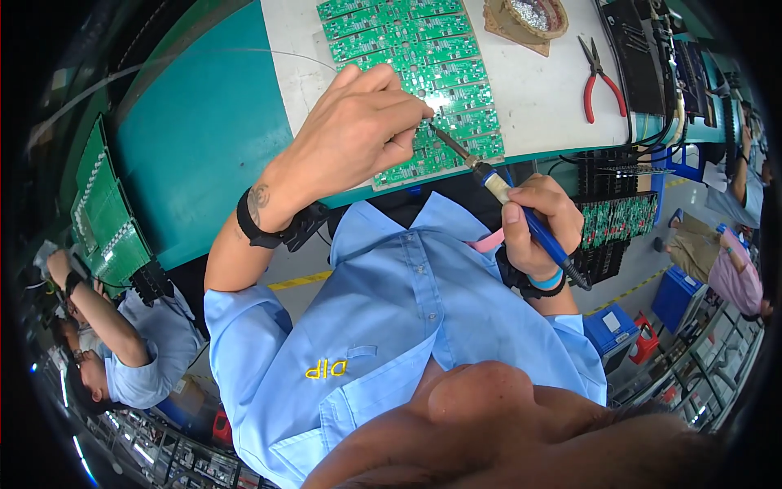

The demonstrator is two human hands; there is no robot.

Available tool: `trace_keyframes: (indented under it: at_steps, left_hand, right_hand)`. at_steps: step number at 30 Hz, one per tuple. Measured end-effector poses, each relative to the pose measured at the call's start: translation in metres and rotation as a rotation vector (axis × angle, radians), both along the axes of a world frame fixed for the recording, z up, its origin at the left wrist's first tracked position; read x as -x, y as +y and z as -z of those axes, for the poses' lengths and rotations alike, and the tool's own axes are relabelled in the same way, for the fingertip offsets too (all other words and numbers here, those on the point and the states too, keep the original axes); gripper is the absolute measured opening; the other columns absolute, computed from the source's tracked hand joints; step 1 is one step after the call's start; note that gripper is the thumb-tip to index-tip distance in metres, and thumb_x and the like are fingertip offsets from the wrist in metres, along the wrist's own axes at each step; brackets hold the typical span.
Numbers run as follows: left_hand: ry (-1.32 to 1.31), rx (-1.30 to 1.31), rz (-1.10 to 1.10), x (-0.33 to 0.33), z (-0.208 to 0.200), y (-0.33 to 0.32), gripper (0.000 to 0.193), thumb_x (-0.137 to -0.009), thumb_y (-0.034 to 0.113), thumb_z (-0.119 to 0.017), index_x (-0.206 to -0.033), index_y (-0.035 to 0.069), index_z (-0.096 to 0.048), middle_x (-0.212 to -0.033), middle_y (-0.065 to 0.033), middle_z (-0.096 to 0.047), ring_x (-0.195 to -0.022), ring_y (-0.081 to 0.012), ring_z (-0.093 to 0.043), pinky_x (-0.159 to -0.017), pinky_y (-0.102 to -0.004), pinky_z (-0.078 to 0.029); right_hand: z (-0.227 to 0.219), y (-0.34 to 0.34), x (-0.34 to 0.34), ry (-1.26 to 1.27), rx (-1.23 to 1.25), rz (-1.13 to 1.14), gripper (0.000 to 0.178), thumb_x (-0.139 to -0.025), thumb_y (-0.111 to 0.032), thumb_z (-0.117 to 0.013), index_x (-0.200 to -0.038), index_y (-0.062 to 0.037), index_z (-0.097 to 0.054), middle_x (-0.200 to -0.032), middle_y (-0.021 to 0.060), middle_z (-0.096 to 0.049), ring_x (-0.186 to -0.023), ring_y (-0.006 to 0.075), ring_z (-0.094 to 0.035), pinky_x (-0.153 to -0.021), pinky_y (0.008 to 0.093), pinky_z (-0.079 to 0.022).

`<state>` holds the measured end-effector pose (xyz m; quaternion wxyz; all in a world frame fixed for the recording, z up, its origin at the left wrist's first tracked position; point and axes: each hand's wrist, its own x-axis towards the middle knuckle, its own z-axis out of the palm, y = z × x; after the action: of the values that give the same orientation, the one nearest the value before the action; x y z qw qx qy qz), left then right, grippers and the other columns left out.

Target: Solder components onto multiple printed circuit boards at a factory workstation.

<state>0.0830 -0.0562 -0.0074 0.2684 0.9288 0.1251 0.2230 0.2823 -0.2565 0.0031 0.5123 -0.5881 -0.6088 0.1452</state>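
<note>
A panel of green circuit boards (452,73) lies on the white surface in front of me. My right hand (544,222) is closed round the blue handle of a soldering iron (493,182), held slantwise. The iron's dark tip is over the panel, close to my left fingertips; whether it touches a board, I cannot tell. Above the panel, my left hand (350,122) is pinched shut on a thin solder wire (204,51). This wire arcs in from the far left and runs into the back of the hand's grip. Its end is hidden by my fingers.
Red-handled pliers (599,85) lie right of the panel. A round tin (533,16) with silvery contents stands behind. Cables and black equipment (631,57) line the right. A green board rack (106,200) stands left, with a co-worker (130,342) nearby. More boards (615,220) sit lower right.
</note>
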Motion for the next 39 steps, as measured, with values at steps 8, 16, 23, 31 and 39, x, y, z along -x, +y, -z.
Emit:
trace_keyframes:
  at_steps: [8, 16, 23, 31, 39]
  left_hand:
    - [0.049, 0.015, -0.008, 0.0011, -0.0019, -0.0008, 0.02, -0.079, 0.004, -0.075, -0.099, 0.007, -0.074, -0.078, -0.0005, -0.064, -0.088, -0.0197, -0.058, -0.077, -0.0352, -0.039]
    - [0.019, 0.025, 0.006, 0.001, 0.0023, -0.0005, 0.021, -0.079, 0.005, -0.077, -0.1, 0.007, -0.073, -0.086, -0.0007, -0.068, -0.091, -0.0203, -0.06, -0.08, -0.0354, -0.041]
    - [0.019, 0.028, 0.025, 0.0002, 0.0009, -0.0002, 0.017, -0.081, 0.005, -0.076, -0.097, 0.006, -0.073, -0.098, -0.0002, -0.073, -0.095, -0.0207, -0.061, -0.082, -0.0356, -0.043]
    - [0.017, 0.029, 0.027, 0.0, 0.0019, -0.0006, 0.012, -0.081, 0.005, -0.077, -0.091, 0.006, -0.072, -0.105, -0.0003, -0.074, -0.097, -0.0207, -0.061, -0.083, -0.0353, -0.044]
    - [0.004, 0.04, 0.013, -0.0012, 0.0005, -0.0023, 0.011, -0.081, 0.003, -0.078, -0.087, 0.007, -0.069, -0.108, 0.0, -0.075, -0.093, -0.0213, -0.061, -0.087, -0.0365, -0.047]
  right_hand:
    - [0.0037, 0.0028, -0.0008, 0.003, -0.054, 0.006, 0.016, -0.084, -0.002, -0.076, -0.095, 0.0026, -0.065, -0.074, 0.0151, -0.069, -0.057, 0.0219, -0.064, -0.051, 0.0296, -0.049]
    - [0.0054, 0.0026, -0.0003, -0.002, -0.072, 0.001, 0.017, -0.085, -0.003, -0.077, -0.096, 0.0027, -0.065, -0.074, 0.0151, -0.069, -0.057, 0.0223, -0.065, -0.051, 0.0297, -0.05]
    - [0.0057, 0.0032, -0.0006, -0.007, -0.071, 0.008, 0.017, -0.085, -0.003, -0.077, -0.095, 0.0026, -0.065, -0.073, 0.0151, -0.069, -0.056, 0.022, -0.064, -0.051, 0.0292, -0.049]
    - [0.0065, 0.0004, -0.0001, 0.006, -0.069, 0.031, 0.016, -0.084, -0.004, -0.077, -0.093, 0.0022, -0.065, -0.072, 0.0147, -0.069, -0.054, 0.0203, -0.063, -0.049, 0.0278, -0.047]
    - [-0.0003, -0.0034, 0.0001, -0.012, 0.003, 0.017, 0.015, -0.09, -0.005, -0.072, -0.096, 0.005, -0.062, -0.074, 0.0164, -0.067, -0.061, 0.0227, -0.063, -0.057, 0.0313, -0.049]
